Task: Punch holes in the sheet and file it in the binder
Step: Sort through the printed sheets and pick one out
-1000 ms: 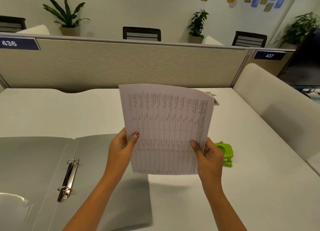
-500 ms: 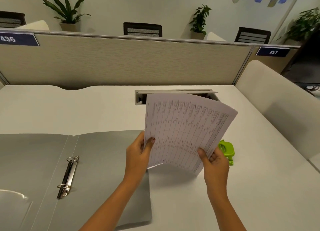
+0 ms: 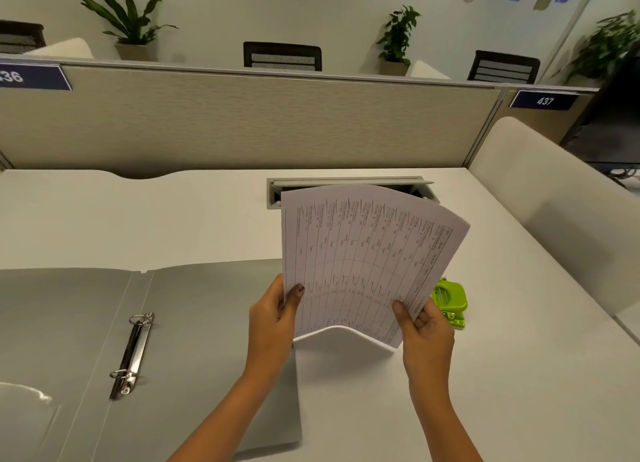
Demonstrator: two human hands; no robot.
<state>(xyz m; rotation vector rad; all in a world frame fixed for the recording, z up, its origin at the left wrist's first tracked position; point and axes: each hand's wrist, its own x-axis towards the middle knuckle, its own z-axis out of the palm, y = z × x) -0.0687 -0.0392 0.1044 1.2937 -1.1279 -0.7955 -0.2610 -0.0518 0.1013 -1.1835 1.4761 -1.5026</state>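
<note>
Both hands, the left hand [image 3: 273,317] and right hand [image 3: 424,326], are gripping the sheet [image 3: 363,264] by its near corners, bowing it, likely to carry it to the green punch [image 3: 450,300].

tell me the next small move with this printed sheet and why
Probably carry the white printed sheet, held by the left hand and right hand, to the green hole punch beside the right hand; no holes show yet.
</note>
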